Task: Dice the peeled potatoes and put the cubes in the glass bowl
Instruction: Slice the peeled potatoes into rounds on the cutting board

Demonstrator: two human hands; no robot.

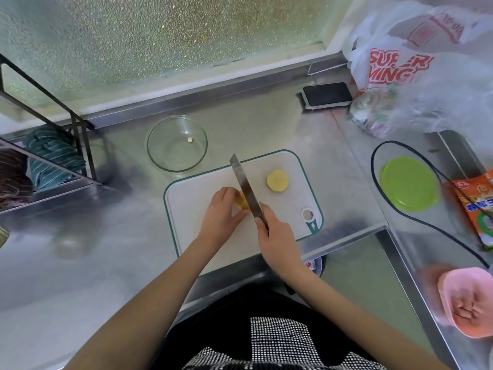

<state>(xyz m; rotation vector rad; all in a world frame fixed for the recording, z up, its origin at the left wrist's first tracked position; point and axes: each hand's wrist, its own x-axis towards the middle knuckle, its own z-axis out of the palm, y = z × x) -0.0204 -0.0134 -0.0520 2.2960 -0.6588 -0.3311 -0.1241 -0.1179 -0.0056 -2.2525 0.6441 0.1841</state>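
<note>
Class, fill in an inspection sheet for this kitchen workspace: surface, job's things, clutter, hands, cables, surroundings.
Surface: steel counter with a white cutting board on it.
Job's things: potato piece under the knife; potato half lying apart on the board; glass bowl holding one cube.
Clutter: phone, plastic bags, green lid, orange packet, pink cloth.
Hands: left hand steadies the potato piece; right hand grips the knife.
Cables: black cord looping round the lid.
Surroundings: frosted window; rack with striped towel.

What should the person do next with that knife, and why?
Probably press the knife down through the potato piece that the left hand steadies. The right hand holds the blade right on it, and the glass bowl holds only one small bit.
</note>
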